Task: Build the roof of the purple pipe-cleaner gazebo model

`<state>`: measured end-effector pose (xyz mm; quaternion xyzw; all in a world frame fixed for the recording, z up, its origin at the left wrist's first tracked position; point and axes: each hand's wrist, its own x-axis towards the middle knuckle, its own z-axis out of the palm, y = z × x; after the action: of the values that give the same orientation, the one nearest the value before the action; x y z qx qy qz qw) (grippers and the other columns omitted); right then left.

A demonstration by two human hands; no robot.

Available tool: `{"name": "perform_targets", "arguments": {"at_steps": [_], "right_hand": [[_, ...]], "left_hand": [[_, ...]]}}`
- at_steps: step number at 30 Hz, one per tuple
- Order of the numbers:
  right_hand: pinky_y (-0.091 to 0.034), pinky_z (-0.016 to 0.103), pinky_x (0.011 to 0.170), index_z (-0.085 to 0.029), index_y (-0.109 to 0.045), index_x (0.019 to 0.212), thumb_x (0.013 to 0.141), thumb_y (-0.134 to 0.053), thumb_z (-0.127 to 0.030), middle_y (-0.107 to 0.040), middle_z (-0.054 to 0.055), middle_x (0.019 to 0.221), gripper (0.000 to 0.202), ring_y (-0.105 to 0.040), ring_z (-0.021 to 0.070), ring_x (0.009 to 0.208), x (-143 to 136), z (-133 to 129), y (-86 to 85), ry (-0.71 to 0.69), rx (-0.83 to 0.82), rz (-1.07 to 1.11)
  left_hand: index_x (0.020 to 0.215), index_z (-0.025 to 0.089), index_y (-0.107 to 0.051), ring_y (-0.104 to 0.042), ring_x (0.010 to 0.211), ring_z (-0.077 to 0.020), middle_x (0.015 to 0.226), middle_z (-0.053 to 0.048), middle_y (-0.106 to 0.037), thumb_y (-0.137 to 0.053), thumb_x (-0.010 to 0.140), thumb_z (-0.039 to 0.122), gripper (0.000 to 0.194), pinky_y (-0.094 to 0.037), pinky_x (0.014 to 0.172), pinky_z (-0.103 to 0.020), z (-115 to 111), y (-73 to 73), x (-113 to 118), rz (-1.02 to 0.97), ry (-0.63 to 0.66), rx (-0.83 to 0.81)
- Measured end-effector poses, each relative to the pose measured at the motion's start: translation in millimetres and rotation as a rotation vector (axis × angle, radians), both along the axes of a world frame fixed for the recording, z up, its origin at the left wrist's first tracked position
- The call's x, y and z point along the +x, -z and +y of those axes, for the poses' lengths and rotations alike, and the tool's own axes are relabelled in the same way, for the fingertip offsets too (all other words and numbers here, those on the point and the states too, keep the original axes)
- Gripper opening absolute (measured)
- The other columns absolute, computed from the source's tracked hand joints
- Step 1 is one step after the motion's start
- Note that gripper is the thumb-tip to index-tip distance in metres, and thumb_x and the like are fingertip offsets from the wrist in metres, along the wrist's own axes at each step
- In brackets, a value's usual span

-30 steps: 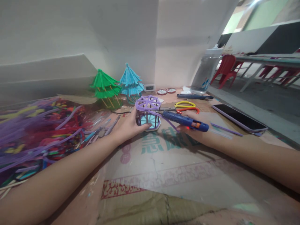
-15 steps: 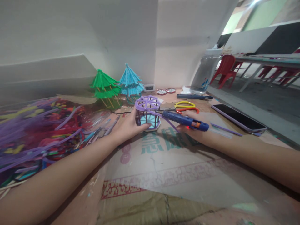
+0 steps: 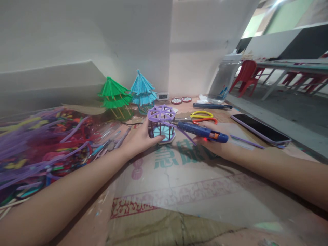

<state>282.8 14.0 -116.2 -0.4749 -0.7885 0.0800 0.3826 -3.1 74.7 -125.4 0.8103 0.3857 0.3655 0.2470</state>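
A small pavilion frame [image 3: 161, 114] of purple pipe cleaners stands on a light blue, many-sided base, with dark posts between. My left hand [image 3: 145, 136] grips it from the left, thumb along the front of the base. A loose purple strip [image 3: 186, 134] slants down from the frame's ring toward my right hand. In my right hand [image 3: 208, 141] is a blue hot glue gun [image 3: 202, 131], its nozzle close to the frame's right side and a small red light glowing. Whether the nozzle touches the frame I cannot tell. Most of the right fingers are hidden behind the glue gun.
Green [image 3: 114, 95] and blue [image 3: 142, 89] model pavilions stand behind. A heap of pipe cleaners [image 3: 51, 147] spreads at left. Scissors [image 3: 203, 117], a blue knife [image 3: 212, 106], a water bottle [image 3: 224, 80] and a phone [image 3: 260, 128] lie or stand at the back and right.
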Motion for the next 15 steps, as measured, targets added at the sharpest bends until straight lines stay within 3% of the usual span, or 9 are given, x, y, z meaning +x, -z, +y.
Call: {"name": "perform_targets", "arguments": {"at_steps": [5,15], "right_hand": [[-0.047,0.033,0.056,-0.027,-0.053,0.075,0.087,-0.069,-0.043,-0.064,-0.001,0.07,0.026,-0.063,0.0196,0.064,-4,-7,-6.0,0.031,-0.026,0.001],[-0.045,0.03,0.056,-0.025,-0.057,0.077,0.082,-0.072,-0.043,-0.065,-0.001,0.07,0.023,-0.062,0.0194,0.063,3,6,2.4,0.005,-0.012,-0.001]], "left_hand": [[0.148,0.018,-0.044,-0.065,0.123,-0.0311,0.132,-0.014,-0.065,-0.076,0.08,0.043,0.079,-0.05,0.11,-0.046,1,2.2,-2,0.014,-0.013,-0.003],[0.15,0.02,-0.042,-0.064,0.125,-0.0299,0.141,-0.013,-0.062,-0.075,0.08,0.039,0.08,-0.051,0.111,-0.045,0,1.2,-1,-0.042,0.03,-0.019]]}}
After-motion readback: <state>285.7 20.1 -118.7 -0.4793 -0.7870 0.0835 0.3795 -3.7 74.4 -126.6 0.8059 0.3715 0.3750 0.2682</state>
